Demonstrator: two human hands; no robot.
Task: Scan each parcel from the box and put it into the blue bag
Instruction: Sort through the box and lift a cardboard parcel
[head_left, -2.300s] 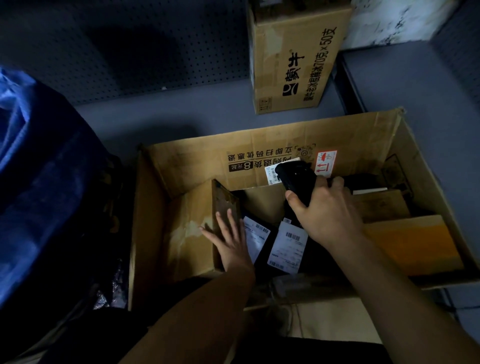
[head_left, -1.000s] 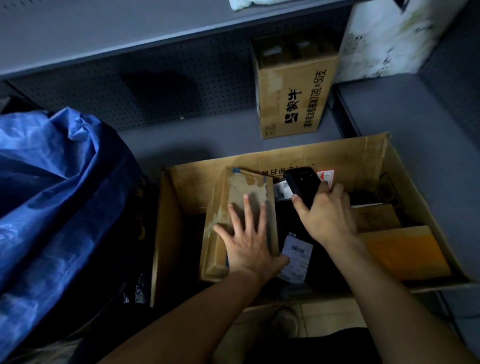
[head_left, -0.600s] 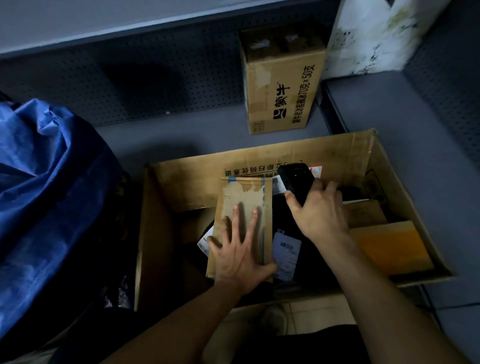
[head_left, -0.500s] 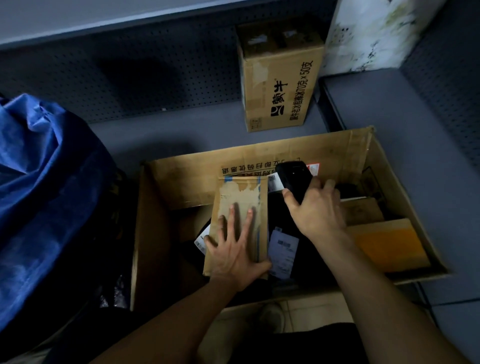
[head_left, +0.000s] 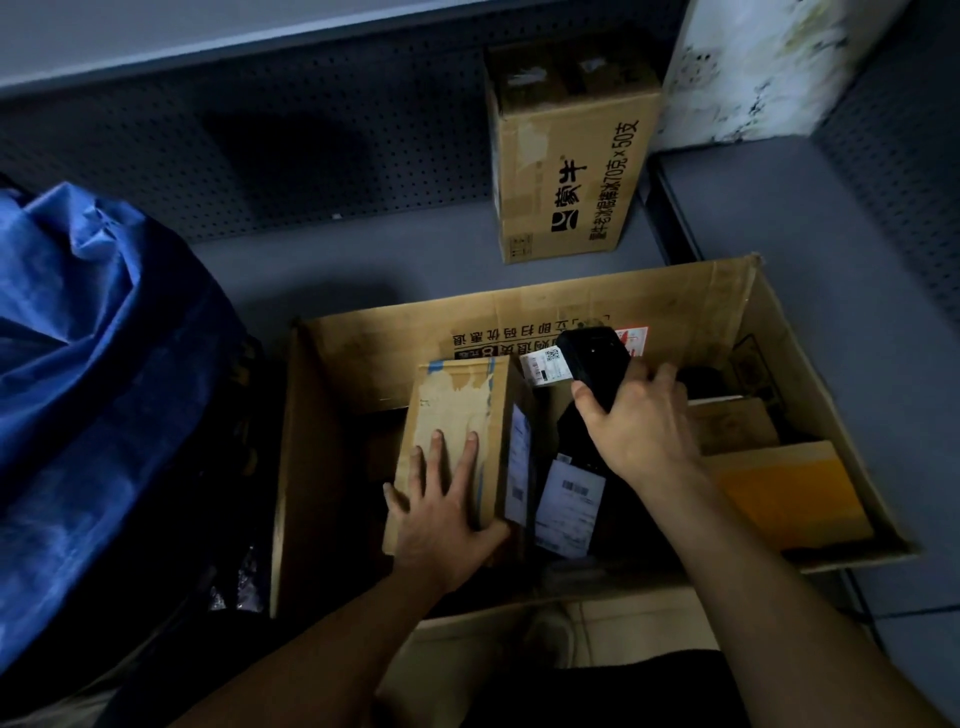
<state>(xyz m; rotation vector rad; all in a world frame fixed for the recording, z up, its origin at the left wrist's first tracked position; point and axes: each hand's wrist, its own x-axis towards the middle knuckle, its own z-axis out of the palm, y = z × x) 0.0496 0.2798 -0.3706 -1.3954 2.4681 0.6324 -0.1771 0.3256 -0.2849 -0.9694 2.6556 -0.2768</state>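
Observation:
A large open cardboard box (head_left: 571, 306) sits on the grey shelf in front of me. Inside it, at the left, a brown cardboard parcel (head_left: 452, 410) lies tilted, with a white label on its right side face. My left hand (head_left: 441, 509) lies flat on the parcel's top near end, fingers straight and spread, thumb at the near right corner. My right hand (head_left: 639, 431) grips a black handheld scanner (head_left: 592, 358) over the middle of the box. The blue bag (head_left: 93, 364) bulges at the left, beside the box.
More parcels fill the box: a black one with a white label (head_left: 569, 499), a brown one (head_left: 727, 426) and an orange padded envelope (head_left: 779, 493) at the right. A printed carton (head_left: 566, 156) stands behind the box against the perforated back panel.
The brown parcel went from standing at the box's left end to lying under my left hand, its labelled side now facing right. My right hand with the scanner hardly moved.

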